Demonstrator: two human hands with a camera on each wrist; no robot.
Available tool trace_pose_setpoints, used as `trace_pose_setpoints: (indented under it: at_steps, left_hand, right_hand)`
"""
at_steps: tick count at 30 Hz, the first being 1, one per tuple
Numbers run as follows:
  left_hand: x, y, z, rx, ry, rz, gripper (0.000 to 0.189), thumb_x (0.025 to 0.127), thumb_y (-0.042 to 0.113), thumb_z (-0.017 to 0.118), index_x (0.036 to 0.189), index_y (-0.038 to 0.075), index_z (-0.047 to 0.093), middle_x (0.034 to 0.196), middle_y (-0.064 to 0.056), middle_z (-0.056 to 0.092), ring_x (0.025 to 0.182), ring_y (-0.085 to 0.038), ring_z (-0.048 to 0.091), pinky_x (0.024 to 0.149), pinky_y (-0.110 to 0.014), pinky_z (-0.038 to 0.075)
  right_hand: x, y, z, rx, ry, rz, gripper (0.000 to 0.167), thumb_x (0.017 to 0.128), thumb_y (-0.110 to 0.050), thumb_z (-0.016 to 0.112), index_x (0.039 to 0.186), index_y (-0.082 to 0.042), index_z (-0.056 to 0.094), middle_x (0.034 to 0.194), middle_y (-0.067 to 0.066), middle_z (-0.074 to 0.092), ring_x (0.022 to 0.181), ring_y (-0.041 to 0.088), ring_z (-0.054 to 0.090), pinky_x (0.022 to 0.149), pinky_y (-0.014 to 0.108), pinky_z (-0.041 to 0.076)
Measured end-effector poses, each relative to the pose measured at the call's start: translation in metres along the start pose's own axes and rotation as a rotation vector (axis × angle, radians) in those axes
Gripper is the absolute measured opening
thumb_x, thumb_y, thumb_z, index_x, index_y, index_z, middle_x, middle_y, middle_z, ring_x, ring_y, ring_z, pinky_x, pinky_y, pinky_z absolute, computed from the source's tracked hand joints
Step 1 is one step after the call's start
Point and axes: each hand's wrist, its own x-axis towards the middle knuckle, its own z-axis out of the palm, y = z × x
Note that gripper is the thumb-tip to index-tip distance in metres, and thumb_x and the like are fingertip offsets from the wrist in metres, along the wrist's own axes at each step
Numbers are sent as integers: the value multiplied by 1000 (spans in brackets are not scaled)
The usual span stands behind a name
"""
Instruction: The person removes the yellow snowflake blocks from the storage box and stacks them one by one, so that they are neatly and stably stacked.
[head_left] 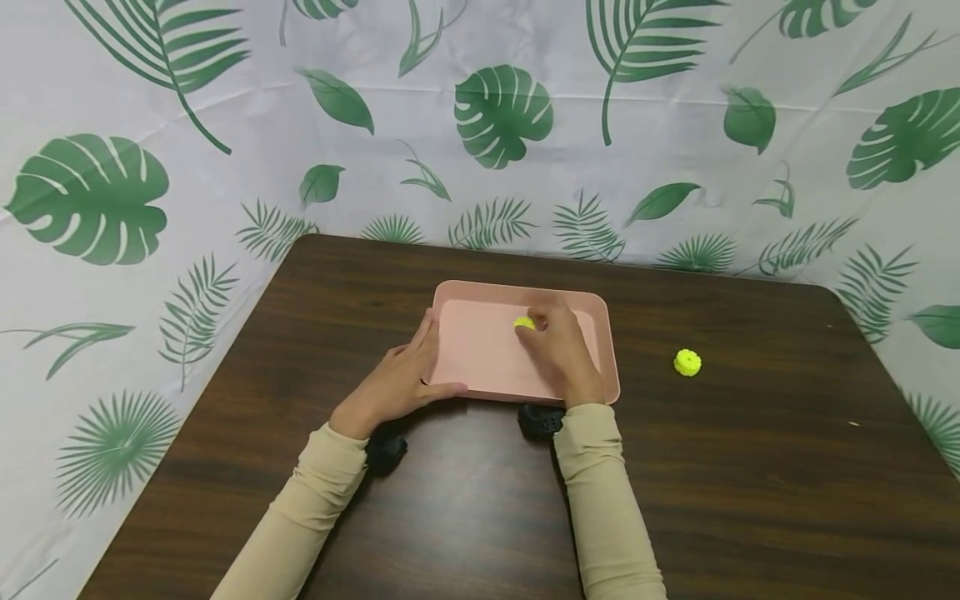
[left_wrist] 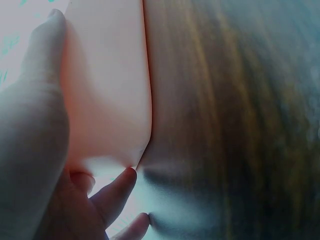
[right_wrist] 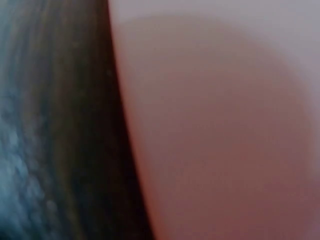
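A shallow pink tray [head_left: 480, 350] lies on the table. My left hand [head_left: 397, 379] rests against its left end and near front corner, fingers straight along the side and thumb at the front edge; in the left wrist view the fingertips [left_wrist: 131, 175] touch the tray's wall [left_wrist: 110, 90]. Over the tray, my right hand [head_left: 562, 346] pinches a small bright yellow round piece [head_left: 524, 322], partly hidden by the fingers. A similar yellow piece [head_left: 687, 362] with a notched edge lies on the table to the right. The right wrist view shows only the blurred tray [right_wrist: 200, 125] and table.
The dark wood-grain table [head_left: 750, 467] reaches back to a white cloth [head_left: 420, 50] printed with green leaves. Black wrist devices [head_left: 386, 452] hang under both sleeves, close to the tray's front. A tiny pale speck [head_left: 853, 424] lies at the right.
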Motion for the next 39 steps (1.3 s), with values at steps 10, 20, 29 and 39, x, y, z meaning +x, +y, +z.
trace_pose_setpoints:
  at_steps: [10,20,29,39]
  left_hand:
    - [0,-1,-1,4,0,3,114,95,62,66,163,-3,2,172,-16,-9,154,-32,28,119,-62,26]
    - [0,-1,-1,5,-5,-5,114,95,63,65,163,-2,1,172,-15,-9,155,-32,25,119,-62,26]
    - [0,-2,-1,4,0,1,114,94,62,66,163,-2,1,172,-16,-9,155,-31,23,118,-62,27]
    - [2,-1,-1,5,-9,-1,114,95,61,66,163,-2,0,172,-15,-10,156,-31,22,118,-62,26]
  right_hand:
    - [-4,-3,-2,-10,-29,109,32,95,-14,74,122,2,66,122,17,58,110,33,56,98,47,47]
    - [-1,-1,-1,-41,-24,70,28,93,-12,77,118,-2,70,103,16,66,96,31,60,88,42,50]
    - [-3,-3,-3,-35,-38,90,30,93,-11,78,121,-2,72,103,15,67,95,30,62,89,43,51]
    - [-2,-3,-6,-62,-36,70,26,92,-10,79,114,1,74,97,15,68,90,29,61,85,40,50]
